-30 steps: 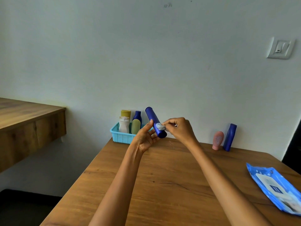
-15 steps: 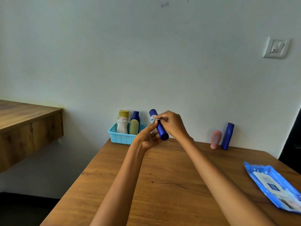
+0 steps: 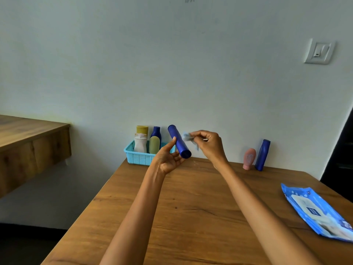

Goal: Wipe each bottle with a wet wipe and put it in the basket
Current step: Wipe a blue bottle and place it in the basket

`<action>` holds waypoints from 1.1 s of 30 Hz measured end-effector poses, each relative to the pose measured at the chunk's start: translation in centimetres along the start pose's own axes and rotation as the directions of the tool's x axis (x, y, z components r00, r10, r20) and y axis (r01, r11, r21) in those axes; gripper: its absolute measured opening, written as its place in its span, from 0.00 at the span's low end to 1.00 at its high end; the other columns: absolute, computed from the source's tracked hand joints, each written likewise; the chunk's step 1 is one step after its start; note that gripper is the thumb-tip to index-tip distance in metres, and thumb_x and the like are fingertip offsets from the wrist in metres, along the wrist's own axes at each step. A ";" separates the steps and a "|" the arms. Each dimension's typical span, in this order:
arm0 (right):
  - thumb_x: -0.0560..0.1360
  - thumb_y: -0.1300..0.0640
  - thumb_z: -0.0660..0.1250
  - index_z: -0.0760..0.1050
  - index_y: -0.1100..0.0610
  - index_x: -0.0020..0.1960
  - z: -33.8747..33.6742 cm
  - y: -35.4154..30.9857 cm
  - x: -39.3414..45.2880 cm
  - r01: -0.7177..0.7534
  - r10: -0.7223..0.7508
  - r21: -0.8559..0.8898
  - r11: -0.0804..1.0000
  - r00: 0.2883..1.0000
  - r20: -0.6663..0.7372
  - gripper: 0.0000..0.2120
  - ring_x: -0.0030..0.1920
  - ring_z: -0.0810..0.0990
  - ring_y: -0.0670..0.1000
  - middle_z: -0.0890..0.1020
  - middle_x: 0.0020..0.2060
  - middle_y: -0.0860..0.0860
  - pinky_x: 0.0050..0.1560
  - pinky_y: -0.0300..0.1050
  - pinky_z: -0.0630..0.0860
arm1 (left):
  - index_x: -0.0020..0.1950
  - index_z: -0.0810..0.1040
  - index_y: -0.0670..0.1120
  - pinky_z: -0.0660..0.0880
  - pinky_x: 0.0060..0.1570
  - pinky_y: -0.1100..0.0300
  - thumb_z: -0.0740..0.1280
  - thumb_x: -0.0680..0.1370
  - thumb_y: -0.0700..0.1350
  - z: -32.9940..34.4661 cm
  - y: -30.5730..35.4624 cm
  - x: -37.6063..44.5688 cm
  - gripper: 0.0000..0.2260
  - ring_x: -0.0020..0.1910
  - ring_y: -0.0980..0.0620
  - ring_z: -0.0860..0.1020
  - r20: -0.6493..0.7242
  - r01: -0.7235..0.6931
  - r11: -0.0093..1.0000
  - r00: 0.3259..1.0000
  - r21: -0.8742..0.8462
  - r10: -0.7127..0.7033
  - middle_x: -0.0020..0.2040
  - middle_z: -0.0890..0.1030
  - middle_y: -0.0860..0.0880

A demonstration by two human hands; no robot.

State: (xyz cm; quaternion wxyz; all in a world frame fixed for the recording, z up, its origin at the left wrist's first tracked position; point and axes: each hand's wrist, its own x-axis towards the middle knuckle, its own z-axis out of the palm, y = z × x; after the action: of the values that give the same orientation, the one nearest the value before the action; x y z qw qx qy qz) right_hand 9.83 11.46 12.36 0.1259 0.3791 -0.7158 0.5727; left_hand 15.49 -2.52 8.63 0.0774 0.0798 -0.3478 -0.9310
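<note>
The fingertips [image 3: 193, 134] of the right hand [image 3: 209, 145] are drawn together in a pinch on a small crumpled pale wet wipe [image 3: 188, 138], which hangs just beside the upper half of the slim dark-blue cylindrical plastic bottle [image 3: 179, 141]; whether the wipe touches the bottle at this instant I cannot tell. The left hand [image 3: 168, 156] holds that bottle from below, thumb laid along its side and the fingers curled loosely behind its lower end, so the bottle is tilted with its top leaning up and to the left, in the air above the far edge of the brown wooden table [image 3: 191, 207]. To wipe well, the left fingers should turn the bottle a little at a time while the right hand draws the wipe along its whole length, cap and base included, with the grip kept low so the fingers cover as little surface as possible. Just behind the left hand sits the light-blue perforated plastic basket [image 3: 136, 157], holding a white bottle, a yellow-capped one, a pale green one and a dark-blue one; this bottle looks ready to join them soon. Farther right, against the wall, a small pink tube [image 3: 249, 158] and another dark-blue bottle [image 3: 263, 154] stand untouched, and the blue pack of wipes [image 3: 315, 209] lies near the table's right edge.
</note>
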 end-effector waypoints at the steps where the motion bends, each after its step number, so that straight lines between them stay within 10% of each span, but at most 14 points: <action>1: 0.75 0.63 0.65 0.81 0.55 0.52 0.2 0.1 0.3 -0.018 0.018 0.017 1.000 1.000 0.011 0.09 0.44 0.81 0.47 0.84 0.48 0.48 0.43 0.39 0.77 | 0.58 0.74 0.42 0.81 0.39 0.55 0.69 0.75 0.48 0.0 -0.1 0.0 0.16 0.45 0.44 0.79 0.006 -0.006 1.000 1.000 -0.006 0.006 0.48 0.79 0.39; 9: 0.77 0.64 0.62 0.79 0.55 0.58 1.2 0.7 -1.2 -0.024 0.032 -0.056 0.998 0.989 0.141 0.13 0.52 0.77 0.41 0.81 0.52 0.45 0.49 0.25 0.72 | 0.51 0.74 0.39 0.81 0.39 0.52 0.66 0.77 0.43 0.3 0.4 -0.2 0.08 0.45 0.43 0.79 -0.014 -0.079 0.997 0.997 0.017 0.079 0.46 0.78 0.39; 14: 0.75 0.66 0.63 0.81 0.56 0.52 0.6 2.3 -2.7 -0.219 0.233 0.163 0.962 0.970 -0.073 0.12 0.48 0.81 0.47 0.84 0.49 0.51 0.50 0.42 0.79 | 0.51 0.74 0.41 0.81 0.32 0.54 0.66 0.77 0.40 0.1 0.0 0.6 0.06 0.44 0.44 0.80 -0.084 -0.257 0.965 0.964 -0.047 0.252 0.46 0.78 0.41; 21: 0.74 0.54 0.68 0.75 0.59 0.49 2.1 1.1 -2.5 -0.521 0.604 0.726 0.449 0.776 0.183 0.09 0.52 0.80 0.55 0.80 0.49 0.58 0.51 0.47 0.78 | 0.66 0.67 0.45 0.80 0.50 0.52 0.70 0.74 0.37 1.1 -1.7 0.3 0.23 0.52 0.48 0.81 -0.008 -0.545 0.771 0.815 0.329 0.579 0.58 0.78 0.43; 27: 0.71 0.61 0.71 0.75 0.61 0.46 1.2 1.7 -2.7 -0.551 0.620 0.669 0.499 0.766 0.169 0.06 0.42 0.81 0.52 0.82 0.42 0.58 0.45 0.44 0.79 | 0.68 0.69 0.45 0.80 0.52 0.52 0.73 0.72 0.40 1.1 -1.6 0.7 0.26 0.52 0.51 0.81 0.065 -0.618 0.572 0.708 0.539 0.703 0.58 0.79 0.44; 33: 0.74 0.53 0.68 0.79 0.59 0.53 1.5 2.7 -2.2 -0.384 0.470 0.446 0.809 0.877 -0.097 0.12 0.45 0.80 0.51 0.83 0.45 0.55 0.46 0.46 0.78 | 0.70 0.67 0.45 0.80 0.47 0.59 0.72 0.73 0.40 1.5 -2.4 0.7 0.27 0.50 0.53 0.80 0.090 -0.528 0.590 0.786 0.610 0.611 0.56 0.79 0.44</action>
State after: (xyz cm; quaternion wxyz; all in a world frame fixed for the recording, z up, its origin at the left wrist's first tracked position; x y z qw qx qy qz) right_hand 9.84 11.15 8.56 -0.0175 0.1652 -0.6283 0.7600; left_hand 14.30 0.09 8.14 0.3642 0.0446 -0.6276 -0.6867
